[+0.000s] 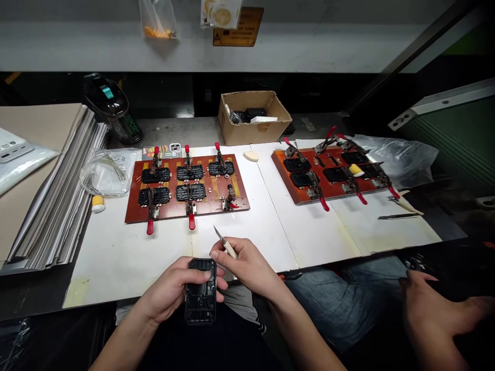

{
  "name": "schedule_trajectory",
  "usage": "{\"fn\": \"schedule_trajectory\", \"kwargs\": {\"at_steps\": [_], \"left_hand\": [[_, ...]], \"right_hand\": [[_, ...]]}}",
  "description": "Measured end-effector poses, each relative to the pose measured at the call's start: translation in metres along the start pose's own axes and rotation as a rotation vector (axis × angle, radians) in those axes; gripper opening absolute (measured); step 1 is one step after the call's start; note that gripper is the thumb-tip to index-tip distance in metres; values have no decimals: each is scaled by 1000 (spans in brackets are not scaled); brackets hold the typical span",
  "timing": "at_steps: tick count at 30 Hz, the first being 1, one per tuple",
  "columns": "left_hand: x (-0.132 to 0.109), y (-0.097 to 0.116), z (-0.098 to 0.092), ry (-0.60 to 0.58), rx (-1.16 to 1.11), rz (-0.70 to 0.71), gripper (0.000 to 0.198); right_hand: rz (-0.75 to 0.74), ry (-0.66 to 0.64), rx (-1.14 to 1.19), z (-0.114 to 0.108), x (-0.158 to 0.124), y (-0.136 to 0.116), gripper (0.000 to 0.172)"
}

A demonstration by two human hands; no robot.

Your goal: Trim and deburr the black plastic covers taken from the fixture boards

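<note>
My left hand [170, 288] is closed around a black plastic housing [200, 304], thumb laid across its ribbed inner face. Right beside its top corner, my right hand [243, 260] grips a craft knife [228, 246] with a pale handle, the blade pointing up and away. Ahead on the table is a red-brown fixture board [181, 214] with red-handled toggle clamps. Several black housings like mine [191, 192] sit on it, and the front right place has no housing. Part of my right fingers is hidden behind the housing's edge.
A second clamp board [309, 196] stands at the right, near pliers [406, 205]. A cardboard box [251, 131] holds black parts at the back. Stacked cardboard sheets [58, 206] and a yellow-and-white spool [98, 203] are at the left. A co-worker's hand [436, 309] shows at the right.
</note>
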State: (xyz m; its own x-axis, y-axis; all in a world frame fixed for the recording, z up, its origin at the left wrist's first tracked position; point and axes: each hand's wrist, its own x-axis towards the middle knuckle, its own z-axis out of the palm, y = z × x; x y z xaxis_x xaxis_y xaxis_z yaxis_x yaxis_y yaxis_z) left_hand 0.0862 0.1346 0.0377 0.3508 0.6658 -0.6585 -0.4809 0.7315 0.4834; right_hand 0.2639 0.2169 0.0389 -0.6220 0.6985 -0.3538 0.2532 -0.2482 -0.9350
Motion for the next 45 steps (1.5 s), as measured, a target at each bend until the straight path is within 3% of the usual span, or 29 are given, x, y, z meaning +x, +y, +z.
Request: {"fn": "schedule_trajectory", "kwargs": {"at_steps": [4,10,15,18,20,22,25,27,33,38,45], "left_hand": [[3,-4,-1,-13,-53,-5,25],[4,-3,0,28,-65,4,29],[8,-3,2,67,-57,46,17],[12,-6,4,92,-73,85,17],[15,-8,4,127,-17,157,26],[16,-8,3,212,183,307,34],[18,-6,2,368,516,569,34],[18,-5,3,418,560,647,32],[19,-9,11,415,474,623,33],[18,-13,15,420,477,606,32],[18,-12,18,418,481,592,32]], "right_hand": [[13,32,-68,5,-1,5,25],[31,337,-167,4,7,24,45],[38,53,11,7,9,17,27],[82,117,-77,12,12,15,28],[94,257,-201,12,14,14,34],[50,342,-286,10,13,11,37],[-88,274,-284,11,3,1,35],[-130,223,-271,20,-6,-4,37],[-119,301,-323,53,-21,-4,33],[-127,379,-353,53,-22,-1,32],[-104,391,-388,49,-26,-7,38]]}}
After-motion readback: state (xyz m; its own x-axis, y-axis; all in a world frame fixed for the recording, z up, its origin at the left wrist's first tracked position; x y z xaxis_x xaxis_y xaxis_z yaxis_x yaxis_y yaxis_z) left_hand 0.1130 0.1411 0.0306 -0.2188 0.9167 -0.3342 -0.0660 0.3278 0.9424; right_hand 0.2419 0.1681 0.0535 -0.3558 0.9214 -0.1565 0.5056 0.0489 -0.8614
